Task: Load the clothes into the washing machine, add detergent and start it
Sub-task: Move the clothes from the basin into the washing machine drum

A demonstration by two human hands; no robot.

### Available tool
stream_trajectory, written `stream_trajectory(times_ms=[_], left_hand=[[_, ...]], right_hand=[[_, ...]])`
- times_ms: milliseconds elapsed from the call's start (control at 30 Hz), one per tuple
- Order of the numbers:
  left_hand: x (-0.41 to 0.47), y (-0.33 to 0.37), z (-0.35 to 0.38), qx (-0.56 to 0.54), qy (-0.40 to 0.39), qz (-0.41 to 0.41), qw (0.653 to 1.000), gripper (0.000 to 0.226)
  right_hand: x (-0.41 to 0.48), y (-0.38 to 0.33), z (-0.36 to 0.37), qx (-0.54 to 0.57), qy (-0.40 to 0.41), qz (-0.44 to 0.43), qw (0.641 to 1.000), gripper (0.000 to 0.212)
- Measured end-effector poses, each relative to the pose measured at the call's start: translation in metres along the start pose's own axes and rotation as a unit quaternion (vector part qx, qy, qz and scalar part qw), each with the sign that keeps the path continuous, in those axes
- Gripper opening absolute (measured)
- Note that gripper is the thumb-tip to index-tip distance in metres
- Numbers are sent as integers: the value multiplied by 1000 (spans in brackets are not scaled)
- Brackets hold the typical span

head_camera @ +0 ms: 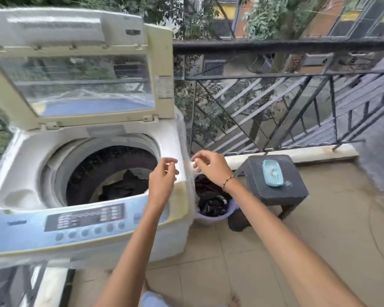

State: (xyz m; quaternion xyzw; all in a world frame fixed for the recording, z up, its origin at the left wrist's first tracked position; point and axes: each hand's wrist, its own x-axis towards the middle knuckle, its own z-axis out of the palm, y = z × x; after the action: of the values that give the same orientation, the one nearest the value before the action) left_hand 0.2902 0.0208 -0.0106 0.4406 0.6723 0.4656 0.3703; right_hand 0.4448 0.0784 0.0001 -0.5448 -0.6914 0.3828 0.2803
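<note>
One round drum with crumpled dark clothes; woven square stool

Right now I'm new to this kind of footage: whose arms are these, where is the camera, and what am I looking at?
No robot here: the camera sits on a person's head, looking forward and down, so the two bare arms are that person's own. The left hand and right hand hover with loosely curled fingers at the right edge of the white top-loading washing machine, lid raised; I see nothing in either grip. A black garment lies in its drum, and dark clothes fill the purple plastic basket on the tiled floor beside it. A pale blue plastic container rests on the dark woven stool.
</note>
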Motion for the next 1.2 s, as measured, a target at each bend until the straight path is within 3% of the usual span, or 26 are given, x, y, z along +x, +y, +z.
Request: stream_trajectory(times_ms=[200, 367, 533, 933, 1200], left_hand=[[-57, 7, 108, -9, 0, 19, 1000, 20], [-72, -9, 166, -24, -68, -83, 994, 20], [-57, -31, 193, -27, -72, -158, 985, 18], [39, -109, 232, -48, -15, -345, 937, 21], [91, -138, 280, -62, -39, -437, 897, 12]], right_hand=[[-29, 85, -58, 29, 28, 66, 997, 21], [-39, 126, -94, 52, 51, 71, 995, 29], [-28, 154, -118, 64, 55, 105, 991, 18], [61, 233, -106, -7, -66, 215, 974, 18], [120, 280, -88, -22, -118, 300, 946, 17]])
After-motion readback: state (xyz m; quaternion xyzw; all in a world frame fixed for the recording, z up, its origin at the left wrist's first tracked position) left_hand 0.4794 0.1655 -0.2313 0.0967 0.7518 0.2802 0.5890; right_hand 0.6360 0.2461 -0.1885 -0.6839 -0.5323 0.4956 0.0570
